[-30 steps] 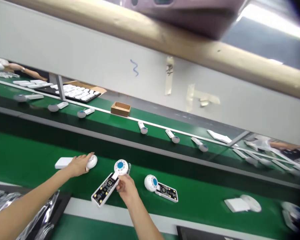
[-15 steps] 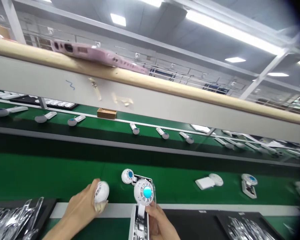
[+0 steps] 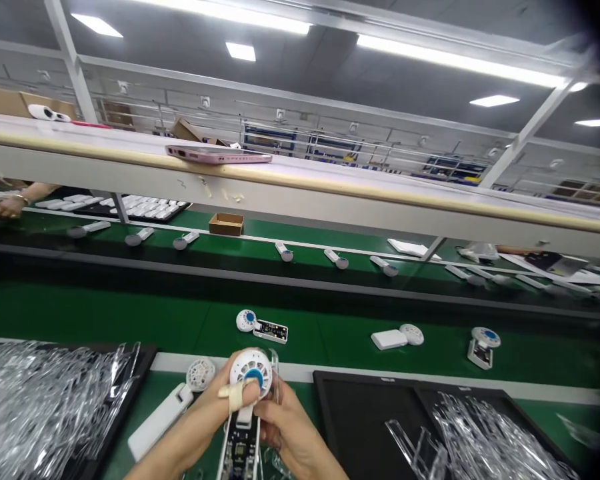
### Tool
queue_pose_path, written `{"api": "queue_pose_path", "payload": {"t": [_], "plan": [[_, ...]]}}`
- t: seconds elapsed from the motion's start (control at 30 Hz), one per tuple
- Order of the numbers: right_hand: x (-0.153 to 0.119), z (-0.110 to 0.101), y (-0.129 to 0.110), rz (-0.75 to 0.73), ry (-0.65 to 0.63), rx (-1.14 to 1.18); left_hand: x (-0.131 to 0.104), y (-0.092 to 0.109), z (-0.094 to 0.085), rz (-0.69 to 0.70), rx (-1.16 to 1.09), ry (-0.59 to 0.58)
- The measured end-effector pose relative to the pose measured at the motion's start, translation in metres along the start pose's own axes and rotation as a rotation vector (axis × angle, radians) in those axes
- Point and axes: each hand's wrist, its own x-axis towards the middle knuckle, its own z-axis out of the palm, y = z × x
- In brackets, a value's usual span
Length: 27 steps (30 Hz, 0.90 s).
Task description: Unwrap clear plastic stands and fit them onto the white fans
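Note:
A white handheld fan [image 3: 239, 365] with a blue hub and an opened handle baring its circuit board stands at the lower middle, between both hands. My left hand [image 3: 207, 413] is closed around its round head from the left, the thumb in a cream finger cover pressing near the hub. From the right, my right hand [image 3: 295, 427] grips the fan's neck, fingers partly hidden behind it. A clear plastic piece [image 3: 275, 363] sticks up by the right fingers. Left of my left wrist lies a closed white fan [image 3: 160, 421] on the green bench.
Clear plastic pieces [image 3: 40, 400] fill a black tray at left; more [image 3: 490, 433] lie in a black tray [image 3: 350, 400] at right. Several fans, including an opened one [image 3: 270, 331], rest on the green belt [image 3: 180, 313]. A shelf [image 3: 330, 180] carrying a pink phone [image 3: 220, 155] crosses ahead.
My left hand has let go of the white fan, which now lies at the left, and has moved right onto the opened fan. The view has shifted, showing more of the trays.

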Motion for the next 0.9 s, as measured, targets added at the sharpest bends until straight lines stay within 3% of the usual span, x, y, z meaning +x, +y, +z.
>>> {"api": "queue_pose_path", "payload": {"t": [0.07,0.17,0.27,0.37,0.5,0.63,0.8,0.9], "plan": [[-0.003,0.005,0.000,-0.089,0.046,-0.072,-0.008,0.003,0.012,-0.047,-0.166,0.004],[-0.014,-0.004,-0.003,-0.293,0.280,-0.291,-0.013,-0.002,0.011,-0.034,-0.281,0.228],[-0.031,-0.014,0.001,-0.396,0.463,-0.711,-0.013,-0.006,0.003,-0.033,-0.329,0.394],[-0.043,-0.010,0.020,-0.503,0.475,-1.127,-0.011,-0.007,0.002,-0.007,-0.380,0.428],[-0.043,0.008,0.044,-0.709,0.499,-1.448,-0.015,-0.004,0.014,0.036,-0.405,0.393],[-0.034,0.016,0.050,-0.733,0.548,-1.589,-0.020,-0.003,0.024,0.057,-0.374,0.404],[-0.025,0.018,0.057,-0.834,0.552,-1.582,-0.014,0.004,0.017,0.077,-0.377,0.453],[-0.024,0.015,0.056,-0.708,0.477,-1.524,-0.009,0.008,0.010,0.093,-0.364,0.475]]}}
